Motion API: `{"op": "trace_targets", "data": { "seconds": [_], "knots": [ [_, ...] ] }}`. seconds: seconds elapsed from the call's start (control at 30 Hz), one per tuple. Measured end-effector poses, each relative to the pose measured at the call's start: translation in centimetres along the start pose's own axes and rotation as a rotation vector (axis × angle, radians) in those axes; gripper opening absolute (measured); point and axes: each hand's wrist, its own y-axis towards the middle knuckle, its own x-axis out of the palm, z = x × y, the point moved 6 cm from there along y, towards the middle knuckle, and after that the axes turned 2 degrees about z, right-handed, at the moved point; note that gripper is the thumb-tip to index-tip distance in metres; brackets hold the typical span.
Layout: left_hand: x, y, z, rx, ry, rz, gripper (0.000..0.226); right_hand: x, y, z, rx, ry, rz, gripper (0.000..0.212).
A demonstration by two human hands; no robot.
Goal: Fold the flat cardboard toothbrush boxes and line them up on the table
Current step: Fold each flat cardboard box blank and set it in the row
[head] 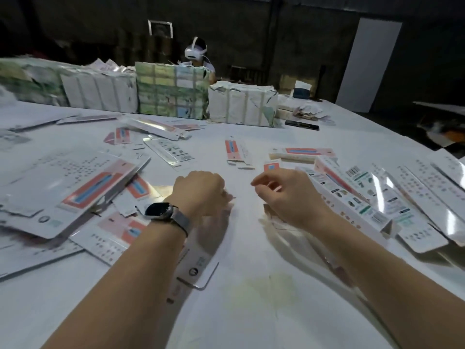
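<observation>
Wearing a round, black-faced wristwatch (pixel 158 210) with a silvery metal case on the left wrist; fastening it with a grey woven-looking strap (pixel 180 222) wrapping round the forearm; showing both forearms bare, with no sleeve reaching into view; wearing no glove or ring visibly on the left hand (pixel 201 192) or the right hand (pixel 286 195).

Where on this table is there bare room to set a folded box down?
Bare table lies nearest the camera, between the forearms, and beyond the hands toward the wrapped bundles. It is crowded at the flat-box pile on the left and the folded boxes on the right.
</observation>
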Motion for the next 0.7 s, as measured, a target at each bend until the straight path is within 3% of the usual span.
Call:
{"op": "trace_targets", "data": {
  "seconds": [0.1, 0.2, 0.33, 0.53, 0.63, 0.7],
  "knots": [
    [1.1, 0.2, 0.0, 0.039, -0.072, -0.161, 0.036, -0.4, -0.2, 0.4, 0.021, 0.042, 0.029, 0.015],
    [1.4, 0.1, -1.8, -0.02, -0.15, -0.288, 0.063, -0.8, -0.4, 0.5, 0.02, 0.054, 0.059, 0.014],
    [1.1, 0.7, -2.5, 0.005, -0.18, -0.279, 0.08, -0.9, -0.5, 0.3, 0.018, 0.073, 0.06, 0.014],
    [1.1, 1.3, -1.0, 0.084, -0.076, -0.061, 0.089, -1.2, -0.4, 0.2, 0.01, 0.095, 0.099, 0.015],
    [-0.9, 0.8, 1.4, 0.153, -0.15, 0.157, 0.094, -1.8, -0.4, 0.2, 0.022, 0.148, 0.166, 0.016],
    [-3.3, -0.3, 2.6, 0.205, -0.158, 0.372, 0.083, -2.6, -0.5, -0.1, 0.019, 0.212, 0.245, 0.017]
  ]
}}
